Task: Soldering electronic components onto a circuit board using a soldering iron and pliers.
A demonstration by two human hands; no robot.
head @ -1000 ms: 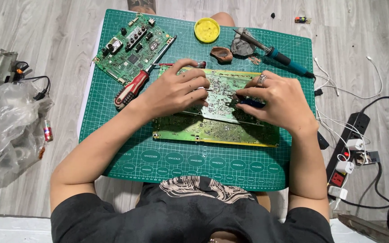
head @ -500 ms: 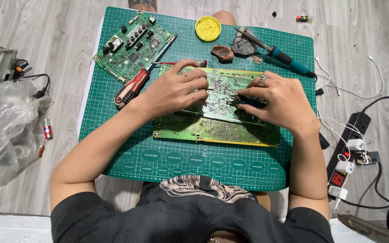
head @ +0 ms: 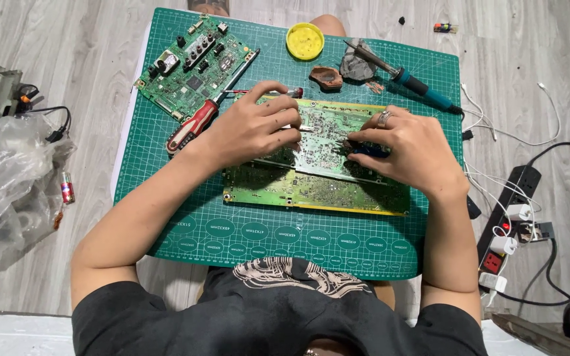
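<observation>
Overhead view: I am pressing my left hand [head: 255,128] flat-fingered on the large green circuit board [head: 318,165], which is lying solder-side up in the middle of the green cutting mat [head: 285,237]; the fingers are curling over its upper left edge, apparently to keep it from sliding; my right hand [head: 407,148], ring on one finger, is gripping a small dark-blue tool [head: 367,151], its tip touching the board near the centre; what kind of tool it is I cannot tell. A second, smaller circuit board [head: 192,66] is lying tilted at the mat's upper left, a red-handled screwdriver [head: 196,122] just beside my left wrist; a yellow round tin [head: 305,41], a brown lump [head: 326,77] and a blue-handled soldering iron [head: 417,86] are lining the far edge, within reach yet apart from both hands. A crumpled plastic bag [head: 8,191] and a power strip [head: 506,217] with cables are flanking the mat on the floor; nothing is blocking the board.
</observation>
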